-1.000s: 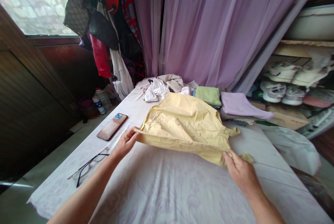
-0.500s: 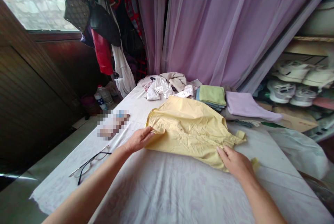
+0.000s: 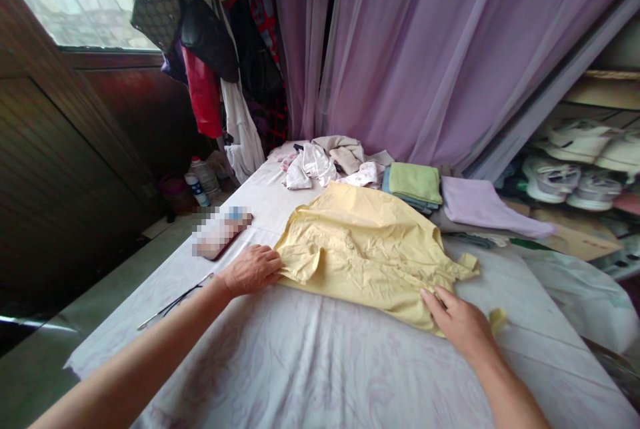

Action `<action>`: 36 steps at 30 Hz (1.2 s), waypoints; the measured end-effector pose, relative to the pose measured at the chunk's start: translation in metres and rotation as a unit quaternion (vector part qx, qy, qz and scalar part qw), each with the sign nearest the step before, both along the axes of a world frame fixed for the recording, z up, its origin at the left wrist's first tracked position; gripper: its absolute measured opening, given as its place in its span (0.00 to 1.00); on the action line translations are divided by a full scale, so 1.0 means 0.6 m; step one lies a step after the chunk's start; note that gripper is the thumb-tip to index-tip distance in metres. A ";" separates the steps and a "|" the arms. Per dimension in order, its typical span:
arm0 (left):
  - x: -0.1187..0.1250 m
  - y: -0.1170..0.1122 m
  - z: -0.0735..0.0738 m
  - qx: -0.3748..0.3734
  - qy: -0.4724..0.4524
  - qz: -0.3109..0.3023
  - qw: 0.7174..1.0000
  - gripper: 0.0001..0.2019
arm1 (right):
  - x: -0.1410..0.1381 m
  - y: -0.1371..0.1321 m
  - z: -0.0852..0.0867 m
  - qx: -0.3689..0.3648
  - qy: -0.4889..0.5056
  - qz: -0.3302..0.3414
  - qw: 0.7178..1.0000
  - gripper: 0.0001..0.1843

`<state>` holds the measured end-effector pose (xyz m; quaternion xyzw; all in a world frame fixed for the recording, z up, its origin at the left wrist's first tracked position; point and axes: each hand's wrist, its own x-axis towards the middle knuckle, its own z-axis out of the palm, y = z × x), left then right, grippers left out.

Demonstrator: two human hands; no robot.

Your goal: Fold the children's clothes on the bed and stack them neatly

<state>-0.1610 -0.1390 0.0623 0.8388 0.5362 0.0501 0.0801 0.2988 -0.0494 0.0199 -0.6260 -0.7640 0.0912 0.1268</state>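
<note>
A crumpled yellow shirt (image 3: 360, 249) lies spread across the pale sheet, with a buttoned tab at its right side. My left hand (image 3: 253, 269) is closed on its near left corner, where a small flap of cloth is folded over. At the near right edge, my right hand (image 3: 457, 319) pinches the cloth between thumb and fingers. Part of the right fingers is hidden under or behind the fabric. Eyeglasses (image 3: 173, 302) lie beside my left forearm, partly covered by it.
A phone (image 3: 225, 236), partly blurred out, rests on the sheet (image 3: 320, 376) at left. Behind the shirt are a heap of loose clothes (image 3: 325, 162), a folded green cloth (image 3: 415, 182) on a pile and a lilac cloth (image 3: 485, 202). Shoes (image 3: 550, 179) stand on the right shelf.
My left hand has moved left and slightly down along the shirt's corner, and the flap there lies flatter. My right hand keeps its hold. The view has shifted slightly.
</note>
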 end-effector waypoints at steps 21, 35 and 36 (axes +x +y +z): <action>0.033 0.036 -0.012 -0.034 0.016 0.356 0.934 0.19 | -0.046 0.011 0.039 -0.038 -0.130 -0.038 0.990 0.23; 0.035 0.031 -0.015 -0.033 0.007 0.384 0.923 0.20 | -0.111 0.013 0.063 0.194 -0.003 0.024 0.981 0.19; 0.036 0.030 -0.016 -0.029 0.008 0.387 0.922 0.20 | -0.133 0.017 0.068 0.191 0.016 0.052 0.980 0.18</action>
